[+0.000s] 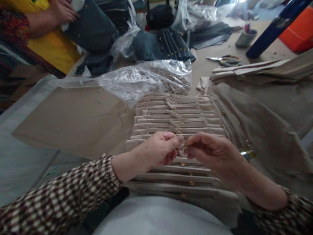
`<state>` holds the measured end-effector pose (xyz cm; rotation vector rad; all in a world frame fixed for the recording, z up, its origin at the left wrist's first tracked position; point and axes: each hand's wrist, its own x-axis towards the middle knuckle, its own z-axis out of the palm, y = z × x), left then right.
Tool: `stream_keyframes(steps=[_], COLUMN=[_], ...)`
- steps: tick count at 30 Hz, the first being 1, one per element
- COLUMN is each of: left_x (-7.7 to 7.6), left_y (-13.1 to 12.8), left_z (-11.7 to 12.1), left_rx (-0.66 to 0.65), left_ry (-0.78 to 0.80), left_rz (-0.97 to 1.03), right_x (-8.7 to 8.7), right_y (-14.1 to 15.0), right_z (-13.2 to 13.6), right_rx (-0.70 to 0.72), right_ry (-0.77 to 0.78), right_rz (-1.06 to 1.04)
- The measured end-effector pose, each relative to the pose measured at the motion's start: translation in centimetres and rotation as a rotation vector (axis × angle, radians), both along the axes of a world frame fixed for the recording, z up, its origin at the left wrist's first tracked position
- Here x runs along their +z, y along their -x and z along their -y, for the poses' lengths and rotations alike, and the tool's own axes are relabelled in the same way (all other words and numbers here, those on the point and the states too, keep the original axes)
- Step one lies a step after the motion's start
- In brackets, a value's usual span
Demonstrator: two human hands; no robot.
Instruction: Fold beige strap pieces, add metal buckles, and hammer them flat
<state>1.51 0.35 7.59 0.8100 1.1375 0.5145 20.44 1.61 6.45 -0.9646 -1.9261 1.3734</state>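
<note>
A row of overlapping beige fabric panels with zippers (205,122) lies in front of me. Several zippers at the far end carry a short beige pull tab (174,124); the nearer ones show only a gold zipper slider (191,183). Over the middle of the row, my left hand (162,148) is closed in a pinch on a small beige zipper pull, mostly hidden by the fingers. Close beside it, my right hand (212,151) also pinches, thumb and forefinger meeting near the end of that pull at a gold slider. What lies between the right fingertips is too small to make out.
Behind the row sits a clear plastic bag (144,80) holding many small beige tabs. Beige fabric (264,114) is heaped at right. Scissors (226,60), a cup (245,38) and a blue post (276,29) stand beyond. A co-worker's hand (62,13) holds dark fabric at upper left.
</note>
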Motion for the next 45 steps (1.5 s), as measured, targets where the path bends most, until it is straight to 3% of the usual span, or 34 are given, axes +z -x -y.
stream_keyframes(steps=[3, 5, 8, 12, 15, 21, 23, 28, 31, 42, 45], left_x=[0.2, 0.2, 0.0, 0.3, 0.6, -0.1, -0.3, -0.4, -0.5, -0.4, -0.4], left_y=[0.3, 0.2, -0.2, -0.7, -0.7, -0.2, -0.3, -0.9, -1.2, -1.2, -0.5], left_z=[0.4, 0.6, 0.6, 0.4, 0.2, 0.2, 0.3, 0.8, 1.1, 1.3, 1.1], left_rx=[-0.243, -0.352, -0.406, -0.47, -0.484, -0.478, -0.498, -0.567, -0.615, -0.646, -0.593], left_ry=[-0.1, -0.158, -0.206, -0.111, -0.086, -0.282, -0.392, -0.601, -0.686, -0.713, -0.69], left_rz=[-0.096, -0.186, -0.282, -0.249, -0.283, -0.459, -0.524, -0.718, -0.822, -0.94, -0.897], right_x=[-0.3, -0.6, -1.0, -1.1, -1.2, -1.8, -2.2, -3.4, -4.0, -4.1, -3.9], right_y=[-1.0, -1.3, -1.4, -1.6, -1.8, -1.9, -2.0, -2.1, -2.1, -1.1, -1.3], right_z=[0.8, 1.4, 1.9, 2.1, 2.1, 2.0, 2.0, 2.3, 2.5, 2.4, 2.1], right_rx=[0.003, 0.008, -0.021, 0.005, 0.037, 0.05, 0.073, 0.112, 0.14, 0.139, 0.144], right_ry=[0.226, 0.245, 0.087, -0.208, -0.204, 0.099, 0.046, -0.277, -0.354, -0.349, -0.321], right_rz=[-0.033, -0.006, 0.064, 0.12, 0.116, 0.142, 0.205, 0.429, 0.492, 0.649, 0.596])
